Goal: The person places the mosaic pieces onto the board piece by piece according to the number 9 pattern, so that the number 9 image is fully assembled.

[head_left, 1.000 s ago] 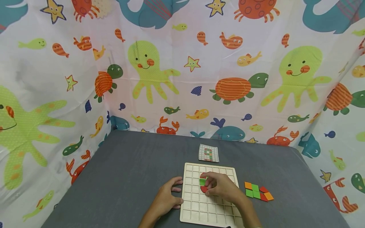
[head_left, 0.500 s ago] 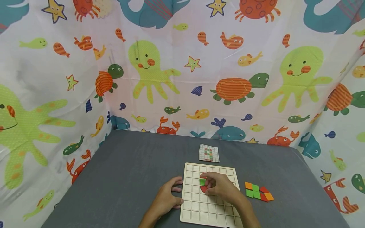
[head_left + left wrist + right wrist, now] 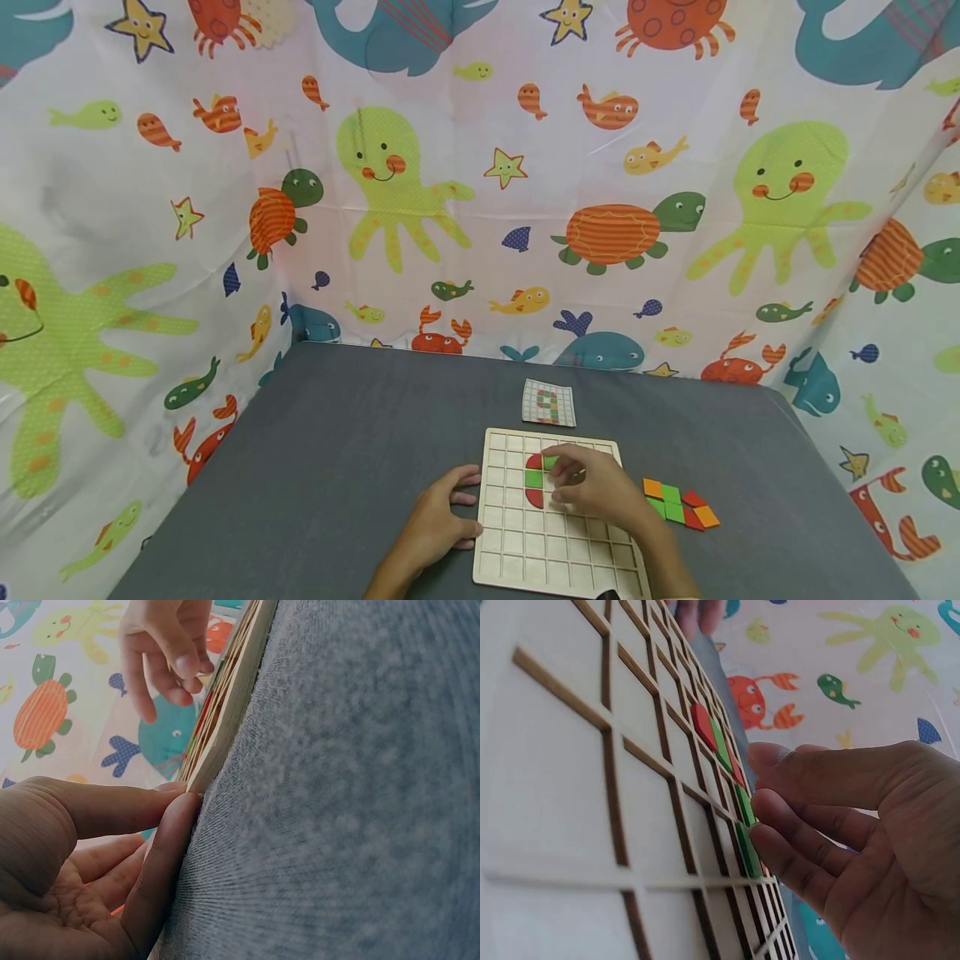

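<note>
My left hand pinches the left edge of the wooden grid board between thumb and finger, as the left wrist view shows. Over the board's middle hovers my right hand, fingers relaxed and thumb apart, with nothing seen between them. Red curved-edge tiles and a green square tile stand in one column of the grid. Beside the top red one, a green tile is partly covered by my right fingers. In the right wrist view, fingertips are close to green tiles; whether they touch is unclear.
Right of the board lie loose tiles: green squares, orange squares and red pieces. A small pattern card lies behind the board on the grey table. A sea-animal curtain encloses the table.
My right hand has shifted right and off the tile column, its fingers now spread apart. A green tile near the top red tile has come into view. My left hand has stayed still.
</note>
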### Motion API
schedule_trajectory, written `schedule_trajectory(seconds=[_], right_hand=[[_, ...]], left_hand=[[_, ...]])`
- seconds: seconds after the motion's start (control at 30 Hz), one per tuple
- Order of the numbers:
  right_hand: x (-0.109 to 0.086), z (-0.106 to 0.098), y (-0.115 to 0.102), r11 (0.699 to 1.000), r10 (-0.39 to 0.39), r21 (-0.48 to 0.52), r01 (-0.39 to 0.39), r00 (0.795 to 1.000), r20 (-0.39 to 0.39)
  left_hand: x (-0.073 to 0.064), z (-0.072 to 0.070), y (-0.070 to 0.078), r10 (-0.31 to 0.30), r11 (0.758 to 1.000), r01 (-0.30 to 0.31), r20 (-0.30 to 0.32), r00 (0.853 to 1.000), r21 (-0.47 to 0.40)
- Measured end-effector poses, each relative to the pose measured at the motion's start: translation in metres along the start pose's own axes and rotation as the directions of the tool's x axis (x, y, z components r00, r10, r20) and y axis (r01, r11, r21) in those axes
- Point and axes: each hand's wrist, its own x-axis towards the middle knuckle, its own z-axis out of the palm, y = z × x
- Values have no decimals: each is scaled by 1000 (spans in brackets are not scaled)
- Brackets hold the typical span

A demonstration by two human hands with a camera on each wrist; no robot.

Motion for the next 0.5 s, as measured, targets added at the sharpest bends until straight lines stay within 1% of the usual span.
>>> schedule_trajectory(seconds=[0.1, 0.2, 0.37, 0.5], right_hand=[[-2, -7, 4, 1000, -3, 18, 3, 1000, -19], [-4, -15, 10, 999, 13, 32, -12, 999, -37], [-9, -28, 18, 999, 46, 19, -45, 997, -69], [-14, -36, 21, 997, 76, 8, -76, 991, -107]], left_hand=[[0, 0, 0, -1, 1000, 1, 2, 1000, -2], [0, 0, 0, -1, 1000, 1, 1, 1000, 0], [1, 0, -1, -2, 1000, 2, -5, 1000, 6], [1, 1, -1, -11, 1000, 11, -8, 1000, 6]])
